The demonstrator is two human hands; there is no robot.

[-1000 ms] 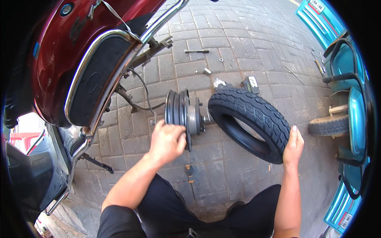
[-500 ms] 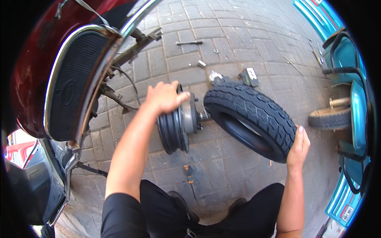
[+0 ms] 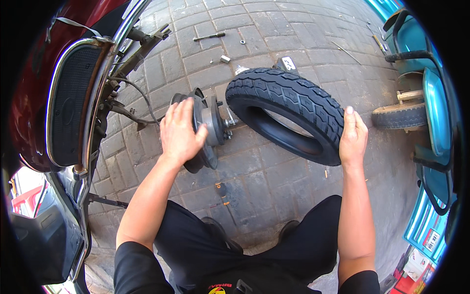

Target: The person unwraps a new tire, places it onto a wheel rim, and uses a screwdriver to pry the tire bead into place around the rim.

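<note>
My left hand (image 3: 181, 132) lies on the black wheel rim (image 3: 209, 156), with its fingers stretched flat and the thumb apart. A grey metal hub (image 3: 213, 120) with a bolted axle end shows on the rim's right side. Against the right end of a black tyre (image 3: 293, 100) presses my right hand (image 3: 353, 139), its fingers along the treaded edge and partly hidden palm side. The tyre is tilted, apart from the rim, with its open centre towards me.
A dark red vehicle body (image 3: 29, 98) with a chrome-edged footboard stands left. A screwdriver (image 3: 222, 192) lies near my feet. Beyond are a socket bar (image 3: 209, 36), a nut (image 3: 243, 42) and a black-and-white block (image 3: 286, 63). A blue cart with a small wheel (image 3: 399, 117) stands right.
My view has shifted, so the ground things sit further left and up. My left hand has turned to lie flatter on the rim, which now leans. My right hand stays at the tyre's end.
</note>
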